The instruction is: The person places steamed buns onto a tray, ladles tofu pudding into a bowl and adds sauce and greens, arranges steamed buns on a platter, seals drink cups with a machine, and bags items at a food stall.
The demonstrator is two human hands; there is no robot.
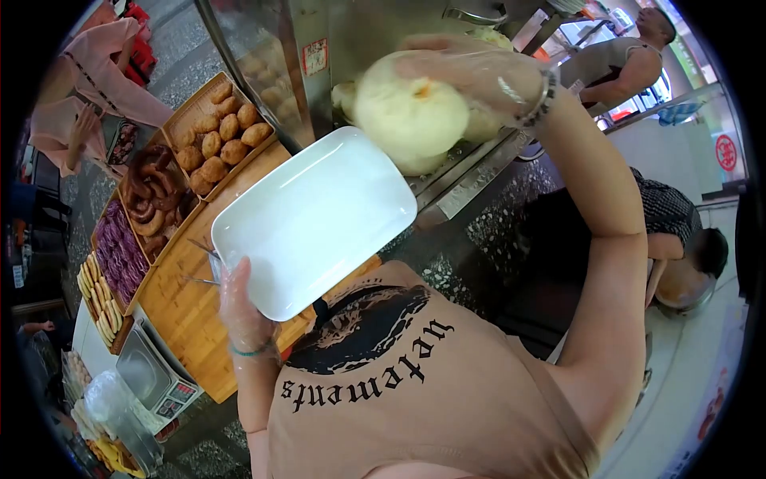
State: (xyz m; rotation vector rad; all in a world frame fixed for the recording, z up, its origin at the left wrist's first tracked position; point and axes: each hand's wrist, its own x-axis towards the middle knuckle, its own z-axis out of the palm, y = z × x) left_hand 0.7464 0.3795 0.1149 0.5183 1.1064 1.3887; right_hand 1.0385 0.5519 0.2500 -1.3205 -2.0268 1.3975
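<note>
one bun (411, 124), gripped in the gloved right hand (491, 76), is just beside the far end of the plate (315, 219), its long axis slanting bunward, left hand (246, 311) pinching the near end

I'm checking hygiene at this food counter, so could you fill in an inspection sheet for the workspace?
Surface: wooden board, its visible part bare near the digital scale.
Job's things: white rectangular plate, no food seen on it; large pale bun beside its upper end.
Clutter: trays of fried dough balls, brown pastries, purple food and pale sticks.
Hands: both in clear plastic gloves; left hand holds the plate, right hand touches the bun, fingers too blurred to judge the grip.
Cables: nothing seen.
Surroundings: speckled floor; person in pink beyond the trays, others at right.
</note>
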